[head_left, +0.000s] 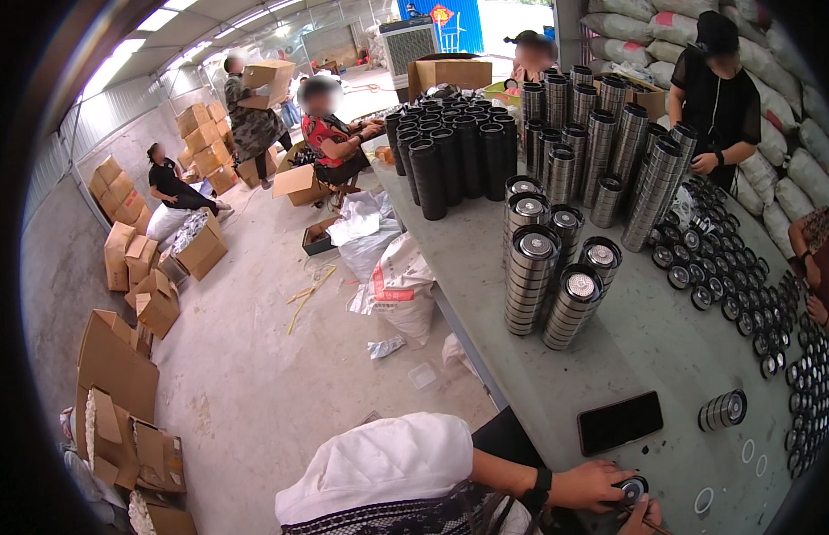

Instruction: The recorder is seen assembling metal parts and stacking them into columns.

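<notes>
At the table's near edge, my left hand [593,486], with a black band at the wrist, has its fingers closed around a round black-rimmed lid [633,489] with a pale metallic centre. My right hand [642,519] comes in from the lower edge, its thumb and fingers pinched beside the lid. Something thin and dark shows at its fingers, too small to name. A black phone [620,423] lies just beyond my hands. A short stack of silver, black-rimmed rings [723,410] lies on its side to the right, near several thin white rings [703,500].
Tall stacks of silver rings [532,281] and black cylinders [427,178] stand on the grey-green table [486,357]. Many round black lids [771,330] cover its right side. Co-workers [716,98] are around it. Sacks [406,290] and cardboard boxes [120,357] stand on the floor at left.
</notes>
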`<state>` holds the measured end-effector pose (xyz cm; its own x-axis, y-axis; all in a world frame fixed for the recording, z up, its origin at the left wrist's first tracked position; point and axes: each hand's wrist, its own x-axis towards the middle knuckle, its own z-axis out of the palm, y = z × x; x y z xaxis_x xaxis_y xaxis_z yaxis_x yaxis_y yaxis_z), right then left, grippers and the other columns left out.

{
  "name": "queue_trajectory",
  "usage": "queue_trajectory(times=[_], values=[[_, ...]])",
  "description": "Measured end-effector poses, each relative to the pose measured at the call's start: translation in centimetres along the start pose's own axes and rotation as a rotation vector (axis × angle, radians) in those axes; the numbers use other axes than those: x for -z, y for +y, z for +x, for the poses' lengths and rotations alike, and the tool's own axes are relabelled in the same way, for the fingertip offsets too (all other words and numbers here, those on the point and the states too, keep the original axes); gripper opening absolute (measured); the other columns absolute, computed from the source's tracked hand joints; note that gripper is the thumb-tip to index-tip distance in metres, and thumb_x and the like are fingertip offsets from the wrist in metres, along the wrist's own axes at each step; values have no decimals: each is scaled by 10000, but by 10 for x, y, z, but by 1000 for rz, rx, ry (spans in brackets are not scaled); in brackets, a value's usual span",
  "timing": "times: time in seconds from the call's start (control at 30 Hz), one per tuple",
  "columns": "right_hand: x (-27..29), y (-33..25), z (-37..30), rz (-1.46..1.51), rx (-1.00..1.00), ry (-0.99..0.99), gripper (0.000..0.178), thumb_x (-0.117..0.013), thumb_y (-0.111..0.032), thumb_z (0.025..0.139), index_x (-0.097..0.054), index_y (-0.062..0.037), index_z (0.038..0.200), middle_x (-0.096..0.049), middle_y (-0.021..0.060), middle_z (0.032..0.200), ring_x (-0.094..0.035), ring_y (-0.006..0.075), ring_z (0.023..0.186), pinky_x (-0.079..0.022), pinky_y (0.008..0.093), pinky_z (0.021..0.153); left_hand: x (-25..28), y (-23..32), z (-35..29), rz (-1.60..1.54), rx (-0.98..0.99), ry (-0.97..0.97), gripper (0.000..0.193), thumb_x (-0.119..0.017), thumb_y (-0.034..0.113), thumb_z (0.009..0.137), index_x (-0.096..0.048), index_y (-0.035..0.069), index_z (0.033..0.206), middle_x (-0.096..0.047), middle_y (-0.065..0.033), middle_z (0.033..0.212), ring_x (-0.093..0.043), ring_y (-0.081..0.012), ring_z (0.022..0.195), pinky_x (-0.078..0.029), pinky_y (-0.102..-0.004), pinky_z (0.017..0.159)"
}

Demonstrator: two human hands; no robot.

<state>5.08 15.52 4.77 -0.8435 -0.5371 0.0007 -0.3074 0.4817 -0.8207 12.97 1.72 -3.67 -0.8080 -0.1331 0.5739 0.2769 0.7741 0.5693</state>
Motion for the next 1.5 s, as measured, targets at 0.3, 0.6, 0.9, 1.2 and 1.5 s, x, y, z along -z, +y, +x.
queue_trajectory(times=[0.3, 0.6, 0.9, 1.2, 1.5], values=[[1, -4, -3, 41, -12, 7, 324, -600, -200, 902, -522, 44, 703, -545, 106, 615, -476, 187, 544, -400, 341, 532, 5, 1, 2, -35, 9, -5, 304, -715, 227, 659, -580, 77, 886, -495, -179, 1251, -583, -309, 906, -454, -413, 813], [0, -8, -5, -33, -43, 68, 348, -610, -230, 899, -533, 42, 696, -555, 106, 588, -508, 193, 541, -415, 336, 537, 10, 4, 5, -31, 24, -59, 361, -723, 228, 642, -572, 93, 941, -481, -150, 1239, -554, -293, 950, -424, -404, 834], [-4, 17, -1, -96, 69, 77, 341, -601, -236, 900, -546, 35, 700, -559, 99, 577, -520, 205, 539, -421, 344, 550, 6, 0, 2, -46, 20, -58, 371, -718, 219, 659, -565, 85, 968, -477, -171, 1279, -550, -317, 966, -421, -414, 852], [-1, -12, -4, -33, -2, 27, 345, -587, -234, 907, -540, 37, 699, -550, 104, 576, -509, 212, 537, -414, 350, 549, 1, -2, 0, -54, 14, -55, 275, -707, 211, 681, -582, 77, 886, -475, -182, 1305, -575, -312, 903, -446, -409, 840], [-2, -5, -2, -44, 4, 41, 340, -593, -230, 904, -540, 43, 710, -540, 109, 597, -496, 210, 547, -412, 351, 548, 3, 1, 1, -24, 3, -28, 274, -710, 228, 666, -584, 80, 859, -494, -176, 1270, -580, -301, 889, -449, -407, 831]])
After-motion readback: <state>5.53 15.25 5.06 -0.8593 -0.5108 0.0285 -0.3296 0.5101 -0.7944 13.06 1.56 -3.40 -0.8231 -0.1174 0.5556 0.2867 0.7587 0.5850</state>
